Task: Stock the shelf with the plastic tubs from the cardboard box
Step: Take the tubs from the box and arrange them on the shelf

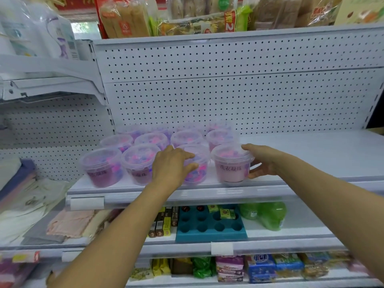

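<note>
Several clear plastic tubs of pink and purple beads stand in rows on the white shelf [311, 154]. My left hand [170, 167] curls round the third tub of the front row [199, 167], thumb on its front. My right hand [261, 161] grips the rightmost front tub [230, 169] from its right side, fingers on the lid rim and thumb low on the wall. Two more front tubs [101, 167] [138, 163] stand to the left. The cardboard box is out of view.
The shelf's right half is bare white board under a pegboard back [228, 96]. Below sit a teal tray [212, 225], green bags [268, 215] and folded cloths [70, 223]. Bread packs fill the top shelf [128, 17]. An adjoining shelf unit stands at the left.
</note>
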`<action>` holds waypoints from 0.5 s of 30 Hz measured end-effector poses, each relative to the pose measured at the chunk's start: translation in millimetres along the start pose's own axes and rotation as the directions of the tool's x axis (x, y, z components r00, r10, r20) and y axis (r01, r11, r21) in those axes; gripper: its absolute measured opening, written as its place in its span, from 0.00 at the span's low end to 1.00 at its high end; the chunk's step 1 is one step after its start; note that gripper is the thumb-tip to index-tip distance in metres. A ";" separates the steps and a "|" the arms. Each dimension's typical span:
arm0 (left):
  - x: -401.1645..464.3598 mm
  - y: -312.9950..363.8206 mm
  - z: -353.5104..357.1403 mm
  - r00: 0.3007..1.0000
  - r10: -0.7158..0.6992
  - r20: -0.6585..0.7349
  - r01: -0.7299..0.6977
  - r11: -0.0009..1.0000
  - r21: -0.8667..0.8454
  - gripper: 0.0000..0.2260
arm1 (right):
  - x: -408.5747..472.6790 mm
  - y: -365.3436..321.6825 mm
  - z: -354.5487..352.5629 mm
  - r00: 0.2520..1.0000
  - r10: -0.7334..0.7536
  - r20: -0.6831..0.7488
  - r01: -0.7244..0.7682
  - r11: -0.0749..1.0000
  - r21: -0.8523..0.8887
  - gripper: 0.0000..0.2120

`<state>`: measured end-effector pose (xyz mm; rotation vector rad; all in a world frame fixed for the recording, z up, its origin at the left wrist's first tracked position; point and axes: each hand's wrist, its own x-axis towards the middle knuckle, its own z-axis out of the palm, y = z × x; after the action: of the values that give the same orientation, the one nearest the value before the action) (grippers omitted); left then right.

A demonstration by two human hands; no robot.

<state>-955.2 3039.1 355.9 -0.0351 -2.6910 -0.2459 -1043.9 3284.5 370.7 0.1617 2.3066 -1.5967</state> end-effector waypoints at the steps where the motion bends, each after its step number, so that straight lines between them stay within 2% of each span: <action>1: 0.1 1.9 0.6 1.000 -0.010 -0.011 0.010 0.999 0.032 0.19 | 1.6 -0.9 1.4 1.000 -0.002 -0.005 0.002 1.000 -0.002 0.19; 6: 3.4 7.6 3.2 0.998 -0.034 -0.050 0.040 0.993 0.114 0.20 | 15.1 -1.6 8.6 0.991 -0.069 -0.111 0.073 0.997 0.034 0.22; 7: 3.6 7.6 4.1 0.998 -0.036 -0.053 0.042 0.992 0.117 0.20 | 16.9 -0.1 9.5 0.976 -0.132 -0.173 0.126 0.991 -0.045 0.23; 8: 3.5 7.3 4.9 0.998 -0.035 -0.060 0.042 0.992 0.118 0.20 | 16.9 1.9 9.7 0.944 -0.235 -0.232 0.188 0.960 -0.207 0.23; 10: 2.7 6.1 6.7 0.997 -0.034 -0.076 0.042 0.993 0.114 0.20 | 6.8 5.6 12.4 0.830 -0.501 -0.245 0.333 0.798 -0.503 0.24; 11: 2.3 5.6 7.3 0.996 -0.032 -0.082 0.041 0.993 0.110 0.20 | -2.9 5.8 16.0 0.776 -0.599 -0.199 0.413 0.720 -0.558 0.23; 13: 1.6 4.8 8.7 0.995 -0.025 -0.095 0.034 0.994 0.104 0.20 | -19.0 7.0 23.2 0.696 -0.717 -0.044 0.525 0.550 -0.649 0.23; 15: 0.7 3.6 10.1 0.993 -0.015 -0.113 0.026 0.995 0.096 0.19 | -22.5 11.5 29.0 0.647 -0.754 0.109 0.499 0.311 -0.809 0.23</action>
<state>-959.8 3044.5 347.9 0.0345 -2.5887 -0.1183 -1013.7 3263.9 358.8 -0.9385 3.3396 -0.5370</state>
